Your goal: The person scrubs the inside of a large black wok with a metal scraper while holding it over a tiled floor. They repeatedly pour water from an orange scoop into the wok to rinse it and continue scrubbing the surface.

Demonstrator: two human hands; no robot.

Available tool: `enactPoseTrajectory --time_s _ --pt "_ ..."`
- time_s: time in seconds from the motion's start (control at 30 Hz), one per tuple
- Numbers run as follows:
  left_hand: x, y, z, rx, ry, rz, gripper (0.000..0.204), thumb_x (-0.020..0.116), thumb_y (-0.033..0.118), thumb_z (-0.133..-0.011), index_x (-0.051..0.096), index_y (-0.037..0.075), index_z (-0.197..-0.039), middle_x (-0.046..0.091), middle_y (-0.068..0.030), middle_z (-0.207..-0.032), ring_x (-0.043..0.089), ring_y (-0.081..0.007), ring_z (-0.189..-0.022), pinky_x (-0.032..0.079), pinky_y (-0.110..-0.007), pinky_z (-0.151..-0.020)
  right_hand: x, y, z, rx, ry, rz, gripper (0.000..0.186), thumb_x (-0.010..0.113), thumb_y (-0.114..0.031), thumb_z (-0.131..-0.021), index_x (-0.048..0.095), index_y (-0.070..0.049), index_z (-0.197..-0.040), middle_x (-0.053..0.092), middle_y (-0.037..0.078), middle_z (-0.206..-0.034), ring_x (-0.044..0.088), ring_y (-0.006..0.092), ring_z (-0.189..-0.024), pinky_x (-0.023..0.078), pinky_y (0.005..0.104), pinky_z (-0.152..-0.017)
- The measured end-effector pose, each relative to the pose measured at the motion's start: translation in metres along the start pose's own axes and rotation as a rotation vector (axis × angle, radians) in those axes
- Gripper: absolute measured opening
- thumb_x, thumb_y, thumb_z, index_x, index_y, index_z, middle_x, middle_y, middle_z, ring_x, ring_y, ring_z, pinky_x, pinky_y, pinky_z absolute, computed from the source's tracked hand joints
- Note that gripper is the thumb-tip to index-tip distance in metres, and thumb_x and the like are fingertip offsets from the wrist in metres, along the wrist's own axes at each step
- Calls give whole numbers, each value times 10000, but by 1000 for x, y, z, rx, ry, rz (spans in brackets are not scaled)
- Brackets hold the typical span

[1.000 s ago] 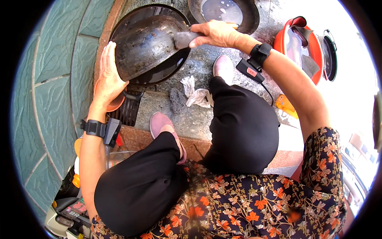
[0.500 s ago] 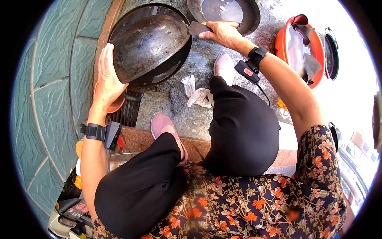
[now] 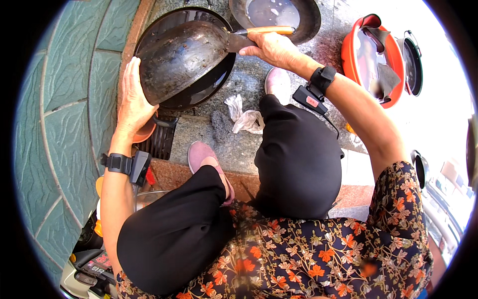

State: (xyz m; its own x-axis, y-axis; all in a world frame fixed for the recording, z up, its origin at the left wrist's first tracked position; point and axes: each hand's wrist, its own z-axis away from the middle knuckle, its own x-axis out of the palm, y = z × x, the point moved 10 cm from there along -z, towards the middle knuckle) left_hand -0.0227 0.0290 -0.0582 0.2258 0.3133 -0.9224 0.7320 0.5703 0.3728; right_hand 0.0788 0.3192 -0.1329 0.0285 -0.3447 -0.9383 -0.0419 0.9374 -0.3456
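A blackened, stained wok [image 3: 181,57] is tilted inside a larger dark round pan [image 3: 196,92]. My left hand [image 3: 134,99] grips the wok's left rim with its fingers along the outside. My right hand [image 3: 271,50] is closed on a flat dark-grey piece [image 3: 238,43] against the wok's right side; whether this is a scraper or pad I cannot tell. An orange wooden handle [image 3: 278,30] lies just behind my right fingers; what it belongs to is unclear. A second wok [image 3: 308,22] holding cloudy water sits beyond.
Right of me stand a red tub [image 3: 351,50] with water and grey cloth, and a black bucket [image 3: 413,67]. Crumpled white plastic [image 3: 246,119] lies between my feet. A green stone wall [image 3: 64,124] runs along the left, beside a dark grate [image 3: 162,142].
My right hand has risen slightly since a second ago, and more of the orange handle now shows. The wok has shifted a little; my left hand has barely moved.
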Motion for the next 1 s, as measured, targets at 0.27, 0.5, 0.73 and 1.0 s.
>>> enactPoseTrajectory --time_s 0.27,0.5,0.73,1.0 --pt "1 -1 1 17 -3 1 1077 796 39 -668 205 15 -1568 289 -226 -1592 257 -394 -1501 206 -464 -1265 -21 -56 -2 -97 -82 -83 570 570 -617 -931 609 -63 -1059 692 190 -791 709 394 -804 562 501 -686" --pt "-1 -1 1 1 -14 7 1088 798 27 -663 200 29 -1573 285 -222 -1596 260 -391 -1502 212 -464 -1264 -34 -24 -17 90 -132 -101 591 577 -637 -926 620 -84 -1130 712 202 -867 700 438 -927 548 551 -774" --pt "0 -4 7 -17 -12 11 1094 801 28 -662 200 38 -1576 282 -211 -1604 255 -383 -1507 214 -460 -1264 42 35 0 114 166 -604 393 599 -433 -1005 634 -48 -1072 675 120 -810 678 271 -802 485 419 -719" --pt "0 0 0 -3 -10 1 1072 799 52 -677 211 35 -1573 293 -211 -1597 264 -390 -1499 216 -468 -1260 89 30 23 554 -136 -1184 233 598 -311 -1031 570 -80 -1038 466 -17 -668 433 86 -549 370 244 -509"
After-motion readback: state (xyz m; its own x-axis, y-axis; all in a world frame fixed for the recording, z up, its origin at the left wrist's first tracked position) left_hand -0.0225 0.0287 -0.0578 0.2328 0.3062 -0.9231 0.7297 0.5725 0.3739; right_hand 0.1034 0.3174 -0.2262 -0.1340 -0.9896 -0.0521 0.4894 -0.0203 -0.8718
